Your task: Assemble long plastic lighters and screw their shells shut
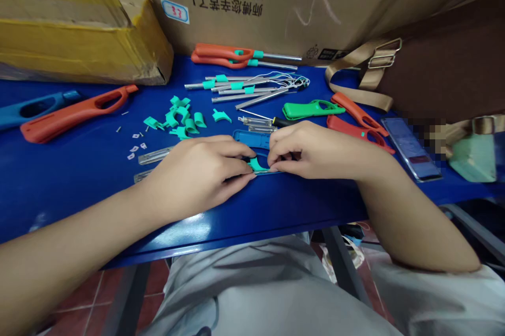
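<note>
The left hand (197, 173) and the right hand (311, 154) both pinch their fingertips closed on a teal trigger (258, 165), which sits against a blue lighter shell (252, 140). Both pieces lie just in front of the pile of teal triggers (181, 115).

hands (197, 170) (311, 154) pinching teal trigger (258, 165), seemingly blue shell (252, 139)

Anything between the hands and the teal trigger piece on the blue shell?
Nothing visible. Left hand pinches the teal trigger piece, right hand grips the blue shell it sits in; loose teal parts lie farther back.
</note>
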The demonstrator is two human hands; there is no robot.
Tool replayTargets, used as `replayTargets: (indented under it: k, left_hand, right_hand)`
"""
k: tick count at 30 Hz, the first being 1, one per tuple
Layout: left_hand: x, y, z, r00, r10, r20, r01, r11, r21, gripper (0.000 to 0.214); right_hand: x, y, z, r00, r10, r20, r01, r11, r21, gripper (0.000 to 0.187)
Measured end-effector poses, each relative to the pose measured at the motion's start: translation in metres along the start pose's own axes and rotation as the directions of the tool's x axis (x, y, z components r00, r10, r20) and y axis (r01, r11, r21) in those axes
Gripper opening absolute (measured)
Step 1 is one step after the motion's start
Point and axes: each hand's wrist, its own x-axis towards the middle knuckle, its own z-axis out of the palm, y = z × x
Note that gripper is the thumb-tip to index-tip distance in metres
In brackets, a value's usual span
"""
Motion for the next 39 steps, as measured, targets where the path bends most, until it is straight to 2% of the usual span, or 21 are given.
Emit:
replayTargets:
  k: [5,11,15,21,25,31,39]
  left_hand:
    - [-0.003,-0.001,0.000,0.999,0.038,-0.017,-0.037,0.998,0.058,0.024]
    - [-0.005,-0.005,-0.002,0.999,0.045,-0.013,-0.045,0.999,-0.007,0.019]
    - [-0.005,-0.006,-0.002,0.997,0.080,0.004,-0.080,0.996,0.035,0.026]
    - [-0.003,-0.007,-0.002,0.989,0.141,0.047,-0.144,0.987,0.072,0.032]
    - [-0.002,-0.011,-0.002,0.981,0.188,0.050,-0.191,0.979,0.066,0.029]
    - [-0.003,-0.013,-0.004,0.971,0.239,0.005,-0.239,0.968,0.080,0.026]
    - [-0.004,-0.013,-0.004,0.977,0.211,-0.025,-0.209,0.976,0.059,0.025]
  right_hand:
    - [-0.004,0.001,-0.008,1.000,0.022,0.003,-0.022,0.999,0.034,0.018]
    - [-0.010,0.002,-0.017,0.996,0.083,0.039,-0.083,0.996,0.013,0.006]
    - [-0.011,0.004,-0.018,0.984,0.156,0.088,-0.158,0.987,0.019,0.004]
    - [-0.011,0.006,-0.016,0.967,0.235,0.097,-0.239,0.970,0.039,0.008]
    - [-0.011,0.003,-0.014,0.987,0.147,0.062,-0.149,0.988,0.031,0.008]
    - [-0.001,-0.003,0.001,0.995,-0.032,-0.094,0.037,0.998,0.054,0.003]
    - [0.004,-0.001,0.010,0.993,-0.061,-0.102,0.068,0.995,0.076,0.012]
